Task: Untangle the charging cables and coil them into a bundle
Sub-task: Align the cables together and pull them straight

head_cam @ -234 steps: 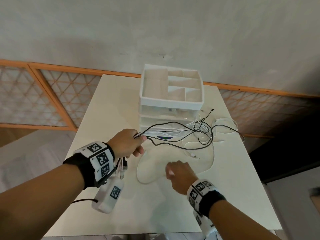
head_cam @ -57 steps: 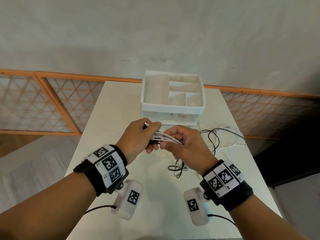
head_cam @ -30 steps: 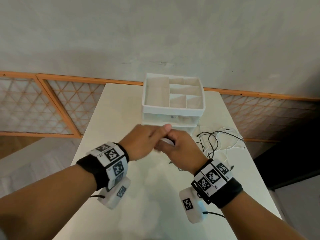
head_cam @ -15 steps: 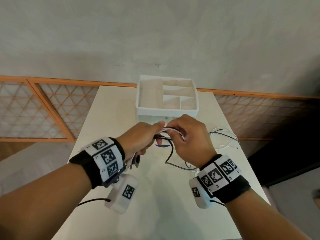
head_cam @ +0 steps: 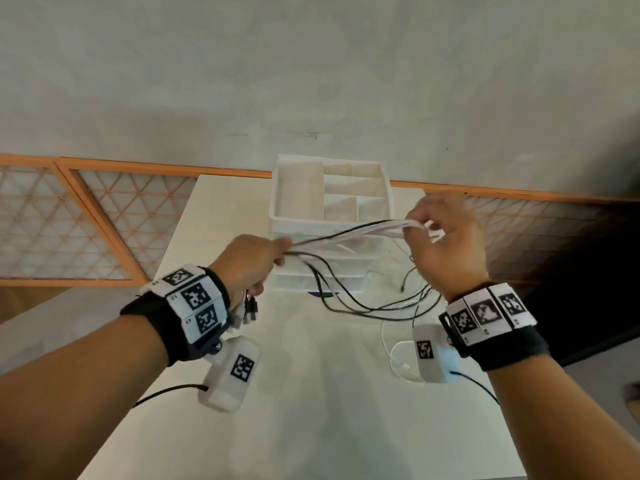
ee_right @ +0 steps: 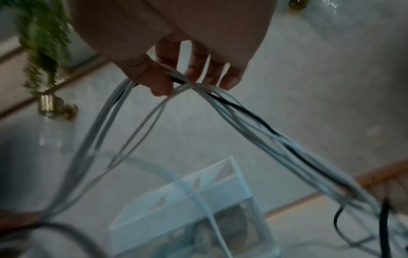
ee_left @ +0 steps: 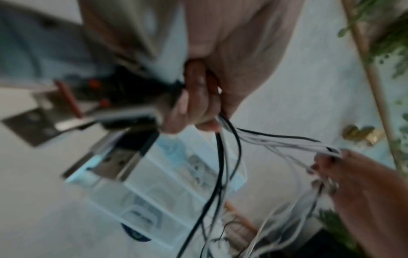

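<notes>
Cables point(head_cam: 349, 233) stretched between both hands, up off the table point(head_cam: 311, 393) and in front of the organizer

Left hand point(head_cam: 249, 265) fisted round the gathered run, fingers point(ee_left: 194, 104) curled tight in the wrist view; connector ends point(head_cam: 247, 311) dangling out below the fist. Right hand point(head_cam: 446, 247) higher and further off, pinching the same strands between thumb and fingertips point(ee_right: 192, 71), remaining fingers loosely spread. White strands pulled fairly straight across the gap, black ones sagging beneath in a loose belly

Looks light, limp, fairly slick stuff, no stiffness to hold a shape, so likely to spring open unless each loop gets trapped under a thumb. Best hold probably right where the left fist has it, near the plugs, feeding slack in with the right. Plugs themselves the snag points, worth keeping clear of the loops

Further out on the table, black tails point(head_cam: 381, 306) and a white loop point(head_cam: 398, 355) trailing loose, crossing each other; whether actually knotted, impossible to tell from here. Beyond that, white drawer organizer point(head_cam: 330, 209) standing directly behind the taut strands, close enough to catch a swinging tail. Orange lattice railing point(head_cam: 104, 216) and plain wall at the back
</notes>
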The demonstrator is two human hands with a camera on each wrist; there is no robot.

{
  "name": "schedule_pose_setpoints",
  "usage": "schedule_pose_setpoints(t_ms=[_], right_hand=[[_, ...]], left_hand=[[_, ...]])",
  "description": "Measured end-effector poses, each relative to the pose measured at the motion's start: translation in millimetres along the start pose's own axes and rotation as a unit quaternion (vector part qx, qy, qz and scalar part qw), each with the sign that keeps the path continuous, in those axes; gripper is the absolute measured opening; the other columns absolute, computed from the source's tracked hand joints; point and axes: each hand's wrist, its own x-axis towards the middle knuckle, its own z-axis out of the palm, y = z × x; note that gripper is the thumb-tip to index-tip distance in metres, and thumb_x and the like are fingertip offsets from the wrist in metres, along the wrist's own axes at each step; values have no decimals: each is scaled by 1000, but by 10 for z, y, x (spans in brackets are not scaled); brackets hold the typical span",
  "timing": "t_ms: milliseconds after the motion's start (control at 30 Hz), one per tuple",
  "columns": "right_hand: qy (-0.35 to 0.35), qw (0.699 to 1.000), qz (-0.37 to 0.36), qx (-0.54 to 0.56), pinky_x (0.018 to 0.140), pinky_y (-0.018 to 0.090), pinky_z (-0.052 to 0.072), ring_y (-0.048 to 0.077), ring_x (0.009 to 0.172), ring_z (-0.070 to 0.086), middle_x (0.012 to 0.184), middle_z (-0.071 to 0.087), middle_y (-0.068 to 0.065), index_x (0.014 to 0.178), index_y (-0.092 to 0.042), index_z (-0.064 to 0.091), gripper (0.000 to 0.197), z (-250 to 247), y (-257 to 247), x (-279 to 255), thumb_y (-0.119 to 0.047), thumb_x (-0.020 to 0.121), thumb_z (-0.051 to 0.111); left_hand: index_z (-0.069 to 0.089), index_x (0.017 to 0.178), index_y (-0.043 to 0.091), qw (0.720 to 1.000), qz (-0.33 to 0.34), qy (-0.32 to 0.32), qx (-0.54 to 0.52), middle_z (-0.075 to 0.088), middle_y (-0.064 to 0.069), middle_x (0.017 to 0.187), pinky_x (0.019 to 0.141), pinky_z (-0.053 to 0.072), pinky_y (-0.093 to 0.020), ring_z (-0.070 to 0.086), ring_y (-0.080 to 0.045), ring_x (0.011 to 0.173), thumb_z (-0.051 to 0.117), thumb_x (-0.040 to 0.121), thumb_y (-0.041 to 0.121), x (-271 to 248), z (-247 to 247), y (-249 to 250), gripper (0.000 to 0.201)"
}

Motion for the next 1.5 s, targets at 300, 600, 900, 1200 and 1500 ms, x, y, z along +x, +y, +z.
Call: schedule_pose_setpoints(t_ms=[300,600,900,1200,1500], right_hand=[[-226,925,229,-203,81,36,52,26,89,66,93,71,6,95,-16,76,48,194,448,-370,-50,96,42],[71,966,43,-246,54,14,31,14,61,47,80,60,5,79,-18,63,7,-192,412,-19,-17,85,66],[-92,922,307,-219,83,40,54,37,93,68,96,74,15,97,-16,66,23,88,701,-350,-28,99,47],[176,980,71,-66,95,25,48,21,116,60,125,62,1,116,-18,57,21,-306,29,257,-20,101,43],[-376,815,335,-286,104,44,46,34,123,55,139,47,14,146,-31,34,72,94,541,-687,-18,82,63]], left_hand=[[57,70,10,993,89,-46,-64,27,5,43,39,21,-22,18,-14,38,56,95,29,-93,-135,358,32],[55,69,11,991,45,27,-122,27,4,46,40,20,-22,20,-14,39,59,94,29,45,-215,215,31],[57,73,12,981,67,-49,-176,25,7,43,38,20,-21,19,-11,36,58,97,37,-5,-166,390,35],[68,68,5,992,-21,128,12,49,-6,56,47,25,-25,26,-20,39,65,88,32,248,12,-145,34],[60,76,7,984,5,-7,-179,20,8,43,34,21,-18,15,-11,35,63,94,31,84,-189,43,30]])
